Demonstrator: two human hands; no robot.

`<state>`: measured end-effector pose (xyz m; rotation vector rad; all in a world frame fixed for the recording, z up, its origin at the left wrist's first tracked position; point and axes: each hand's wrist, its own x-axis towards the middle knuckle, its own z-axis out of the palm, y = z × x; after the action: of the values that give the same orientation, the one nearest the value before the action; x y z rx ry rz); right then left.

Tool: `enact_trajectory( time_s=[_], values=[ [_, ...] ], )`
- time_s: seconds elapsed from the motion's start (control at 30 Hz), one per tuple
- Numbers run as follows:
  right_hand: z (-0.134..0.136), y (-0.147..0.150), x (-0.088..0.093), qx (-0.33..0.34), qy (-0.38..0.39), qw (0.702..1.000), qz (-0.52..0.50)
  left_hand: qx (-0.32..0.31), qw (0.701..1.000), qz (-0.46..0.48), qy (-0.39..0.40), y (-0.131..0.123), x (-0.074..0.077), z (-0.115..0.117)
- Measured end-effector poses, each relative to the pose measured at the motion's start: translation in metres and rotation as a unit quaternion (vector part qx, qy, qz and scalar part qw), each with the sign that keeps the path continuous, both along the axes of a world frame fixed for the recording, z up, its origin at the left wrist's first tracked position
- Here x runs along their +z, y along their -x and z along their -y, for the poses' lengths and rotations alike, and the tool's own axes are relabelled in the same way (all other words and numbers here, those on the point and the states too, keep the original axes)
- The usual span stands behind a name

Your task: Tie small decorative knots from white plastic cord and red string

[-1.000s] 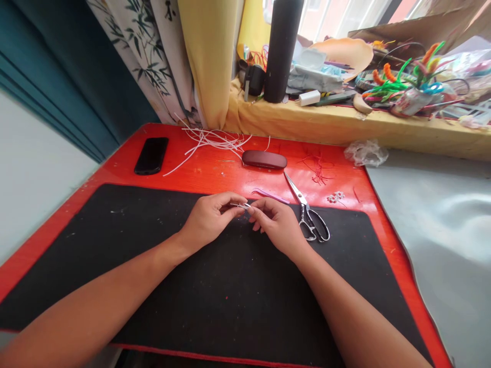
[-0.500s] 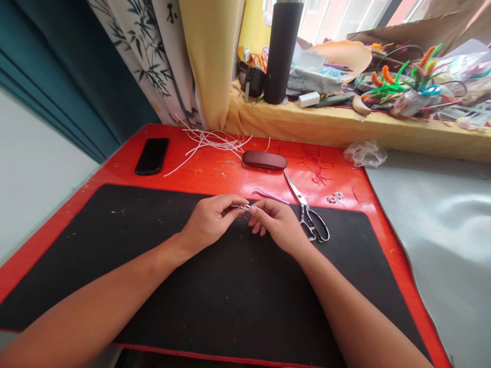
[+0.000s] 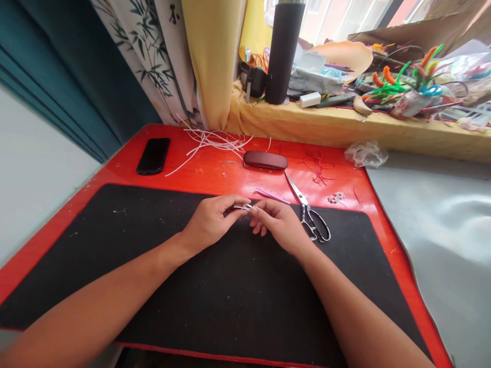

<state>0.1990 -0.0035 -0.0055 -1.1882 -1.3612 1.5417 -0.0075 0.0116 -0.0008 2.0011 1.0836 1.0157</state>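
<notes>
My left hand and my right hand meet over the far middle of a black mat on a red table. Both pinch a small white strip piece between thumb and fingertips, one hand at each end. Its shape is too small to make out. Just right of my right hand lie silver scissors, blades pointing away. Pink tweezers lie just beyond my right fingers.
A black phone lies far left. White strips, a dark case, red thread scraps and a small white flower piece lie at the back. A cluttered yellow sill bears a black bottle. Grey cloth lies right.
My hands stay in place, with only slight finger shifts on the white piece. The view has nudged a little.
</notes>
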Motion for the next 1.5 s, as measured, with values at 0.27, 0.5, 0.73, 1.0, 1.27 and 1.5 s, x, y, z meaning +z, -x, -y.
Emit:
enact_trajectory(
  time_s=[0.27,0.5,0.73,1.0,1.27,1.5],
  values=[
    [-0.0005,-0.0013,0.0035,0.007,0.011,1.0,0.004,-0.008,1.0,-0.004,0.01,0.0002,0.0027,-0.0005],
    [-0.0016,-0.0031,0.0032,0.017,0.02,1.0,-0.003,-0.012,1.0,-0.009,0.017,0.0023,0.0003,-0.0016],
    [-0.0017,-0.0039,0.0019,0.021,0.023,0.999,-0.004,-0.013,1.0,-0.02,0.01,0.0021,0.0035,-0.0022],
    [-0.001,-0.0032,0.0025,0.018,0.023,0.999,-0.013,-0.014,0.999,-0.015,0.027,0.0012,0.0062,-0.0024],
    [-0.0007,-0.0026,0.0037,0.018,0.023,1.0,-0.009,-0.01,0.999,-0.022,0.04,0.0019,0.005,-0.0026],
    [-0.0008,-0.0035,0.003,0.017,0.024,1.0,-0.003,-0.013,0.999,-0.022,0.045,0.0008,0.0081,-0.0022]
  ],
)
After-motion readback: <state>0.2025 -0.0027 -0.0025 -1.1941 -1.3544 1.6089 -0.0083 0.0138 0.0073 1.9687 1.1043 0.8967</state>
